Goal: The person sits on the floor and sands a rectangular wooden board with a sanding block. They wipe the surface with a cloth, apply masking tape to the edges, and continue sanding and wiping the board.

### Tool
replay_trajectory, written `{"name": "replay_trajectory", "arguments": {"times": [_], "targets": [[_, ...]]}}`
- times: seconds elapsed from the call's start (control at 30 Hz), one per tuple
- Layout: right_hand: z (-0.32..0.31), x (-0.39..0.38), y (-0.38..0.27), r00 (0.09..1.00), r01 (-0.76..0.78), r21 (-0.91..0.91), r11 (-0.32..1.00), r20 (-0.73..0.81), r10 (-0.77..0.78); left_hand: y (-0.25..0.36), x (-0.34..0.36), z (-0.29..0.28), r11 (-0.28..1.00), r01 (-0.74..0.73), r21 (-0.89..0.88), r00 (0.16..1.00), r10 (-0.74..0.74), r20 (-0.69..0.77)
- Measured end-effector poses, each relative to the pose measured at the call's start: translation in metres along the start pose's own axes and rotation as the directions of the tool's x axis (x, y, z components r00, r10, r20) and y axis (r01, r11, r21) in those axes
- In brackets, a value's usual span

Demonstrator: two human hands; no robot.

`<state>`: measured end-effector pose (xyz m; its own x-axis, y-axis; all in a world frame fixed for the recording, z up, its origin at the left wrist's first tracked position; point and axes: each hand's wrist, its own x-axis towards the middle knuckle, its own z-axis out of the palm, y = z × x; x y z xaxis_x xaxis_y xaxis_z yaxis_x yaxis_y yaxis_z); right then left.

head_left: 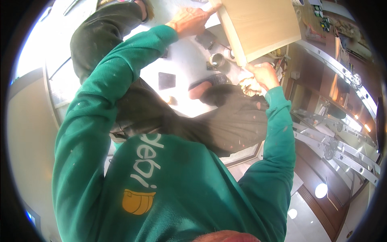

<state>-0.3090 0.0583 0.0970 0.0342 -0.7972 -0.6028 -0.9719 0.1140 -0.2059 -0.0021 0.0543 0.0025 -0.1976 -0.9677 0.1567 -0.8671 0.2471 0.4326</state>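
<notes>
A pale board [260, 26] is held up between both hands, the left hand [192, 20] gripping its upper-left edge with a finger stretched along it, the right hand [264, 74] closed on its lower corner, above a white floor [181, 64] with a ladder [342, 149] to the right.

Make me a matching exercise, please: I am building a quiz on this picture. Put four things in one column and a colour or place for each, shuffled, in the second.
Things:
1. board
2. left hand
3. right hand
4. sleeve

Colour or place:
A. green
B. at the lower corner of the board
C. pale tan
D. at the upper left edge of the board, finger stretched out

Pairs: 1-C, 2-D, 3-B, 4-A
</notes>
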Motion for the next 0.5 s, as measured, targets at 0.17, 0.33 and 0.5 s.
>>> {"name": "replay_trajectory", "arguments": {"times": [0.17, 0.33, 0.5], "targets": [[0.006, 0.005, 0.012, 1.000, 0.014, 0.016, 1.000, -0.019, -0.014, 0.039, -0.028, 0.010, 0.983, -0.173, -0.053, 0.984, 0.175, 0.023], [0.002, -0.001, -0.001, 1.000, -0.023, 0.026, 0.999, -0.007, 0.023, 0.078, -0.044, 0.011, 0.952, -0.177, -0.250, 0.962, 0.220, 0.158], [0.004, 0.002, 0.008, 0.999, -0.034, 0.056, 0.998, -0.002, 0.034, 0.082, -0.041, 0.016, 0.960, -0.148, -0.239, 0.946, 0.207, 0.248]]}}
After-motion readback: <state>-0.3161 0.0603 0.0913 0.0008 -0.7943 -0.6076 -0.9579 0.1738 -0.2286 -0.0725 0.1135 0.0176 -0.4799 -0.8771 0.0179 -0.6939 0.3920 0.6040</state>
